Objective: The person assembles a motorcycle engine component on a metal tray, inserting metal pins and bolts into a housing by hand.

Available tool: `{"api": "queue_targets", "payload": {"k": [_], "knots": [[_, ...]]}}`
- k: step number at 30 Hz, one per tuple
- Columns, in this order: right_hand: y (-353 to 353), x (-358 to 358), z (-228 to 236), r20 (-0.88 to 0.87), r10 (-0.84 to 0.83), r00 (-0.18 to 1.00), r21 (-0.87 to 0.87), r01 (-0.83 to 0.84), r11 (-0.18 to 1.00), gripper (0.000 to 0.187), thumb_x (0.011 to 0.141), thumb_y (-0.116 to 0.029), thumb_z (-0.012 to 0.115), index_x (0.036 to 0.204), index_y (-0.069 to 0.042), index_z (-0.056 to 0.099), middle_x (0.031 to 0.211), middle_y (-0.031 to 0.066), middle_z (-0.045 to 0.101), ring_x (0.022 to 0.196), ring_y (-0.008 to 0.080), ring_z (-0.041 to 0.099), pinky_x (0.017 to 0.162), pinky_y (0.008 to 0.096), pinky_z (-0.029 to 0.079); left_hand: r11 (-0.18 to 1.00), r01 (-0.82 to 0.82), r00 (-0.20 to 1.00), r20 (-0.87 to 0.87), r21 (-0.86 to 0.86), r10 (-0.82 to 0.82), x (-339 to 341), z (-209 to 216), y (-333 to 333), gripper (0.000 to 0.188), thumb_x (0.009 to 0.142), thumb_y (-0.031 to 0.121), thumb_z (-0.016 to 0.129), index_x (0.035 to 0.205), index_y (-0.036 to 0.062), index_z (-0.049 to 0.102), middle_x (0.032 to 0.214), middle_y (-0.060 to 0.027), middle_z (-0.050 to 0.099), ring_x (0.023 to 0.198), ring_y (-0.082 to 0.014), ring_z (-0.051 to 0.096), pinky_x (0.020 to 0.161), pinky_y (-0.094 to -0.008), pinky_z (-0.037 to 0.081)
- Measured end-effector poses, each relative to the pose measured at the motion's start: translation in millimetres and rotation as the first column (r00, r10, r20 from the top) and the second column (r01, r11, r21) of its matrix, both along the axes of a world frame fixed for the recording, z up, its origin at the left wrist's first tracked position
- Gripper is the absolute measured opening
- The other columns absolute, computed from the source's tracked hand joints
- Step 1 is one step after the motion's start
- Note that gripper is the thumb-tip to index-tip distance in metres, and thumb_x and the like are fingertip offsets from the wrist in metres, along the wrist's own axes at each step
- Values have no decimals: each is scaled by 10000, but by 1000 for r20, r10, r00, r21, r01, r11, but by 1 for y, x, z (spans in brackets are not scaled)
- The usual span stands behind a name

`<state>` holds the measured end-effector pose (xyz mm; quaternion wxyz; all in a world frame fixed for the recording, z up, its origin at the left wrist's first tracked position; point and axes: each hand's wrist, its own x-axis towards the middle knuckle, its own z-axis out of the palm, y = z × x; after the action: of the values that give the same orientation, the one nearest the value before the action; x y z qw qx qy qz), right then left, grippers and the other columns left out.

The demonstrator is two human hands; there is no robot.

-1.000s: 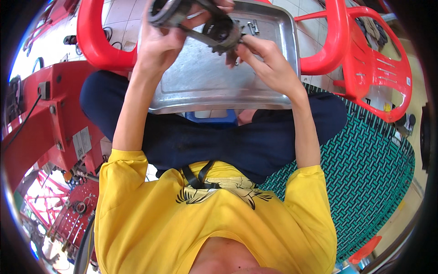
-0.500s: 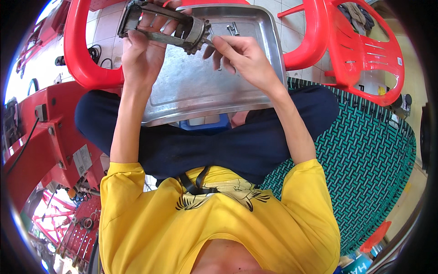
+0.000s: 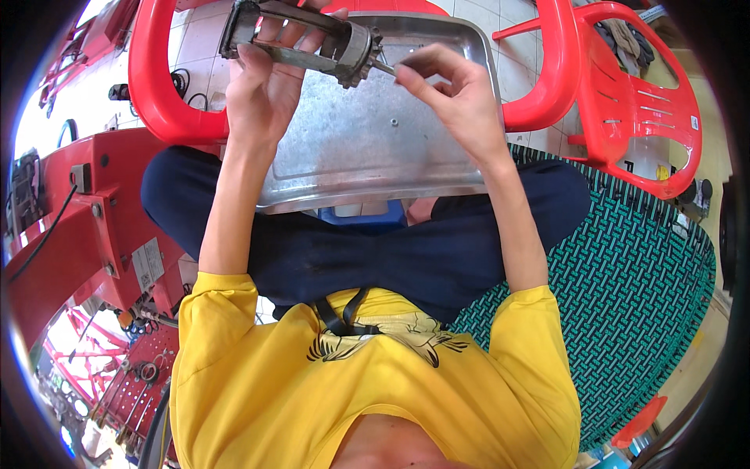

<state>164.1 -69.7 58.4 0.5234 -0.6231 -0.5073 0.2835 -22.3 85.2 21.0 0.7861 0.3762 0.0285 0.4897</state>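
My left hand (image 3: 269, 98) grips a dark, worn metal frame (image 3: 293, 56) with long side bars, its fingers wrapped around and behind them. At the frame's right end sits a round collar with a toothed ring (image 3: 364, 55). A thin metal rod (image 3: 383, 68) sticks out from that toothed end toward the right. Thumb and fingertips of my right hand (image 3: 457, 90) pinch the rod's outer end; whether its inner end is still inside the collar, I cannot tell. Below both hands lies a shallow metal tray (image 3: 344, 152), with a small nut-like piece (image 3: 394, 122) on it.
The tray lies in front of my crossed legs, partly over a red plastic chair (image 3: 176, 109). Another red chair (image 3: 644, 109) stands at the right, beside a green woven seat (image 3: 625, 289). Red machinery (image 3: 117, 211) stands close at my left.
My right hand has drawn a little to the right, away from the toothed ring, and more of the rod shows. The nut-like piece on the tray has come into sight.
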Motion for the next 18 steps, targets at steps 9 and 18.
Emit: {"api": "queue_targets", "payload": {"k": [9, 18], "knots": [[-4, 9, 15, -270, 192, 944, -285, -269, 920, 296, 992, -327, 653, 924, -65, 773, 690, -18, 665, 580, 66, 499, 571, 224, 406, 999, 40, 998, 42, -8, -40, -4, -5, 6, 904, 742, 615, 748, 1421, 80, 482, 1455, -103, 525, 1369, -289, 477, 1231, -622, 244], [-1, 2, 19, 290, -116, 950, 77, 98, 992, 194, 863, -273, 795, 903, -85, 770, 827, -6, 732, 750, 94, 686, 593, 259, 476, 838, 308, 849, 528, -451, -28, -25, -89, 43, 998, 730, 620, 767, 1437, -5, 442, 1430, -119, 542, 1365, -305, 485, 1179, -578, 326]]}}
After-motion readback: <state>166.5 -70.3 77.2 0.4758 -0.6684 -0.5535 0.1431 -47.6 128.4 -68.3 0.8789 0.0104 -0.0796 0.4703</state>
